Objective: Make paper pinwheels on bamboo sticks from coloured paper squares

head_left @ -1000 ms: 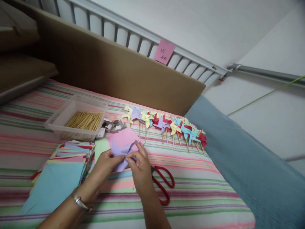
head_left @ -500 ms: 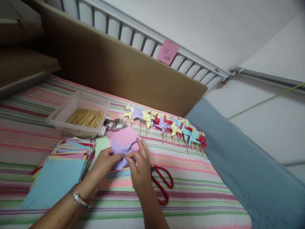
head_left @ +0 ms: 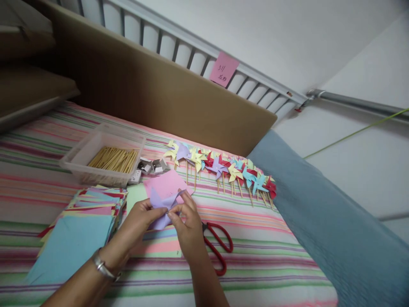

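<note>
L grip (head_left: 140, 219) closed on purple paper (head_left: 163, 201), thumb lying over its near-L part & pressing nr the middle, fingers curled at the L edge, mostly hidden. R grip (head_left: 188, 221) also closed on same pc: thumb + index pinch at abt the ctr, tips v. close to the L thumb tip, other fingers up nr the top-R flap. So paper sits b/w both hands, one flap spread up-L above L thumb, another part hanging below the pinch. Tiny dark spot right at the pinch, too small to ID. Paper is held over pink sheet (head_left: 166, 183) & pale green sheet (head_left: 136, 197); more coloured sheets under the hands, partly covered. Metal bangle (head_left: 104, 266) on L wrist. Scissors (head_left: 218, 253) w/ red handles just R of R hand, blades hidden. Paper stack (head_left: 72, 243), blue on top, L of L forearm. Clear tub (head_left: 73, 164) w/ wooden sticks (head_left: 113, 161) beyond the stack; small boxes (head_left: 158, 166) beside the tub. Row of pinwheels (head_left: 219, 166) on sticks, mixed colours, farther off to the R, nr brown board (head_left: 159, 98). All on striped cloth (head_left: 271, 256).
</note>
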A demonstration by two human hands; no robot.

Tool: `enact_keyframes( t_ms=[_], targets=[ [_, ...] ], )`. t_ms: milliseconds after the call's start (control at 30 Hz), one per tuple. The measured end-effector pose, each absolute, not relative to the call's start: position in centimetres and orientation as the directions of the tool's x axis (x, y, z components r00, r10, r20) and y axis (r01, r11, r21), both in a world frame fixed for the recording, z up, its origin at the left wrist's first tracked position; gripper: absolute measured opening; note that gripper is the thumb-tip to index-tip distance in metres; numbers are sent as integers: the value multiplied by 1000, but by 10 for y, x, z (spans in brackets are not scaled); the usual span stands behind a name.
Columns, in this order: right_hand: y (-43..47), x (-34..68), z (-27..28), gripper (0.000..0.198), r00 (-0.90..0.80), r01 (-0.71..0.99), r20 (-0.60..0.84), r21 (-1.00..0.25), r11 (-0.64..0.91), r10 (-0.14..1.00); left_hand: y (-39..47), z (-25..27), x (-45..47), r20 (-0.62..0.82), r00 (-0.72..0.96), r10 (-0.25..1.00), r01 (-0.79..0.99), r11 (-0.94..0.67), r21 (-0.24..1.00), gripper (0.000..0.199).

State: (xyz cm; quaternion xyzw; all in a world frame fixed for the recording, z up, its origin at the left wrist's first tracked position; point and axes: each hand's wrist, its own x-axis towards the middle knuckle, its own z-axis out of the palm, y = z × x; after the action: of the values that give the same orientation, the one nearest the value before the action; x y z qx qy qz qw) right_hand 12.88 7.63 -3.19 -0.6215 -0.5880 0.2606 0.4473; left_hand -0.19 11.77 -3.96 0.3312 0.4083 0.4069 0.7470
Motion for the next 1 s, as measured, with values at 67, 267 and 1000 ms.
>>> enact_keyframes(
  t_ms=[67, 267, 1000],
  targets=[
    [77, 129, -30, 6, 185, 440, 174, -894, 77, 967, 117, -37, -1, -360, 326, 874, -341, 464, 818, 21],
    [80, 128, -30, 5, 220, 335, 80, -942, 1, 972, 116, -37, 0, -383, 321, 866, -325, 481, 814, 19],
    [85, 134, -35, 9, 255, -92, -210, -977, -192, 944, 113, -44, 2, -316, 514, 797, -399, 548, 735, 24]
  ],
)
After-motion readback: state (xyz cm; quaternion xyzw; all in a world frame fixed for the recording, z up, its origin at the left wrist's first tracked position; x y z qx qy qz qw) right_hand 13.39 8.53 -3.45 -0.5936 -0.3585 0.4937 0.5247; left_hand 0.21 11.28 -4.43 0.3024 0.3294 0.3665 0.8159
